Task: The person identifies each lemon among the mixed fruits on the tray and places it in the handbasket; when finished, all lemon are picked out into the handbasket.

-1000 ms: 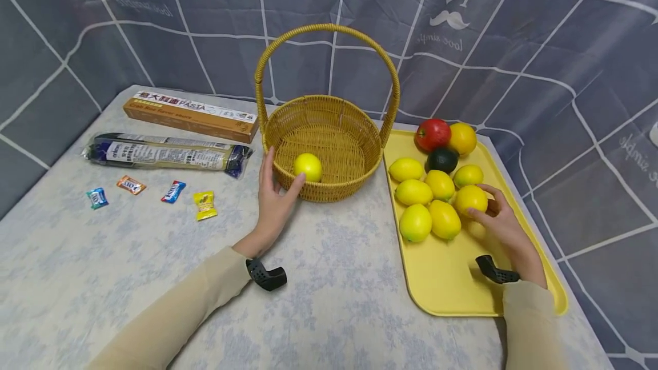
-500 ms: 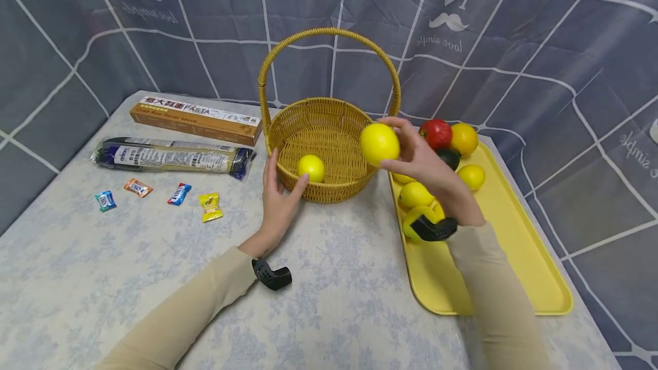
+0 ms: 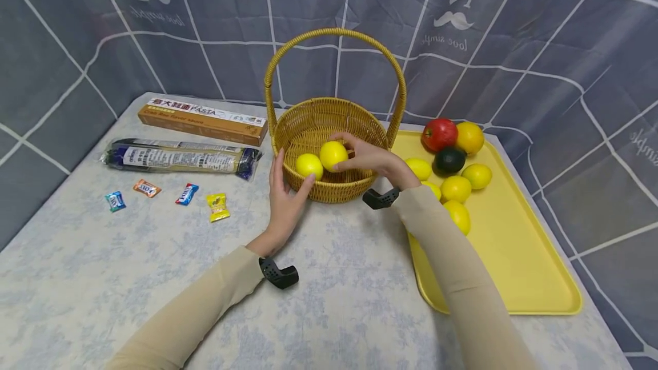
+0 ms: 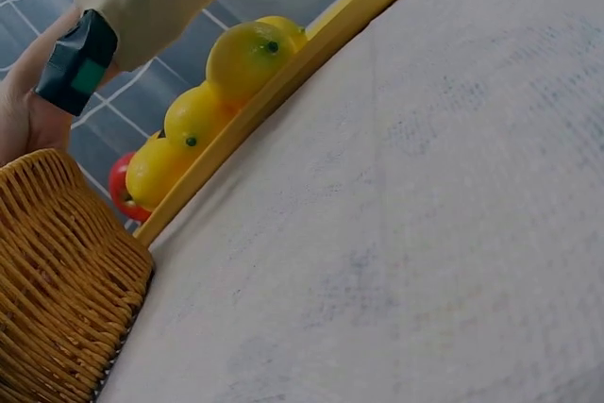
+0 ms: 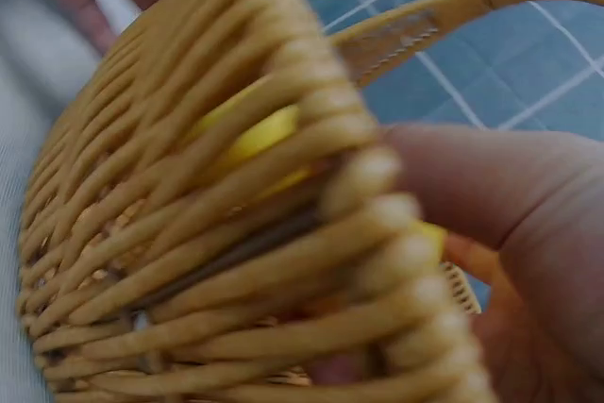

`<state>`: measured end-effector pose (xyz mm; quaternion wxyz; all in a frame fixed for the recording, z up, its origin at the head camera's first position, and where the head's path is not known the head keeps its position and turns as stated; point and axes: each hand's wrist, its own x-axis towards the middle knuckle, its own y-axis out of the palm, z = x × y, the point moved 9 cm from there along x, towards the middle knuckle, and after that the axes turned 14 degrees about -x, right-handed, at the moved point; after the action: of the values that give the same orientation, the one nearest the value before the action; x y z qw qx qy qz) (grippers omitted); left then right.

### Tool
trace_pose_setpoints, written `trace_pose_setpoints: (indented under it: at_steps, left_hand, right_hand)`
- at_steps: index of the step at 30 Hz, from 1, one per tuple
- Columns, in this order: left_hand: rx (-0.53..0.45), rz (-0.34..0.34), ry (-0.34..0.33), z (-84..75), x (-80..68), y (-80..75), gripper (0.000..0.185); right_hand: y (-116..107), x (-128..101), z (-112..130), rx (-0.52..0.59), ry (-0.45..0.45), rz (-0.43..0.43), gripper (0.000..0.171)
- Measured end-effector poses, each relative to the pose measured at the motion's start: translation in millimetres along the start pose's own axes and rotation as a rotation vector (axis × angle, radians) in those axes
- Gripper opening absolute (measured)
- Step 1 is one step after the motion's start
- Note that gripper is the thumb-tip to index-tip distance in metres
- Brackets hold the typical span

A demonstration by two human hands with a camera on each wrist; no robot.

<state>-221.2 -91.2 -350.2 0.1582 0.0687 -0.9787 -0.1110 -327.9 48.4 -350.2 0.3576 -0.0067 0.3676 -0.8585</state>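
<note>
A woven basket (image 3: 339, 192) with a tall arched handle stands mid-table. My left hand (image 3: 285, 207) lies against its front left side, fingers spread straight and the thumb at the rim. Inside the basket, near the front, is a yellow lemon (image 3: 309, 165). My right hand (image 3: 367, 156) reaches over the right rim and holds a second lemon (image 3: 333, 156) between thumb and fingers, close beside the first. The right wrist view shows the basket weave (image 5: 189, 205) up close, hiding most of the held fruit; my right thumb (image 5: 462, 181) is at the rim.
A yellow tray (image 3: 519, 267) on the right carries several lemons (image 3: 456, 189), a red apple-like fruit (image 3: 440, 134), an orange (image 3: 470, 137) and a dark green fruit (image 3: 449, 161). At left lie a pasta box (image 3: 203, 121), a plastic-wrapped pack (image 3: 180, 157) and several small candies (image 3: 218, 206).
My right hand has picked the lemon off the tray and carried it left, down into the basket beside the other lemon. My left hand has stayed against the basket.
</note>
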Motion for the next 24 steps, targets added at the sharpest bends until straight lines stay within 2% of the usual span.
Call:
trace_pose_setpoints:
  at_steps: [3, 6, 10, 14, 16, 18, 21, 24]
  left_hand:
    - [0.007, -0.001, 0.005, 0.0, 1.1, -0.2, 0.074]
    - [0.012, -0.002, 0.008, 0.4, 2.2, -0.5, 0.074]
    - [0.009, 0.003, 0.014, 1.2, 2.7, 0.4, 0.074]
    - [0.009, 0.003, 0.015, 2.8, 2.0, 2.1, 0.073]
    - [0.012, 0.003, 0.016, 3.1, 1.4, 3.4, 0.072]
    - [0.015, 0.004, 0.013, 3.1, 0.7, 4.7, 0.072]
    - [0.023, -0.005, 0.015, 0.7, 0.2, 3.8, 0.073]
    - [0.038, -0.012, 0.016, -2.6, 0.6, 0.9, 0.073]
  right_hand:
    - [8.5, 5.2, 4.2, -0.085, -0.023, 0.042, 0.063]
    - [13.5, 11.4, 4.1, -0.132, -0.008, 0.046, 0.063]
    - [15.2, 15.5, 1.7, -0.136, 0.018, 0.023, 0.065]
    - [10.9, 7.6, 5.1, -0.131, -0.034, -0.001, 0.067]
    - [2.2, -6.3, 9.2, -0.111, -0.080, -0.035, 0.067]
    - [-10.9, -29.5, 13.8, -0.072, -0.120, -0.080, 0.066]
    - [-34.5, -76.9, 12.9, -0.003, -0.154, -0.146, 0.060]
    - [-58.5, -127.5, -4.5, 0.043, -0.180, -0.222, 0.052]
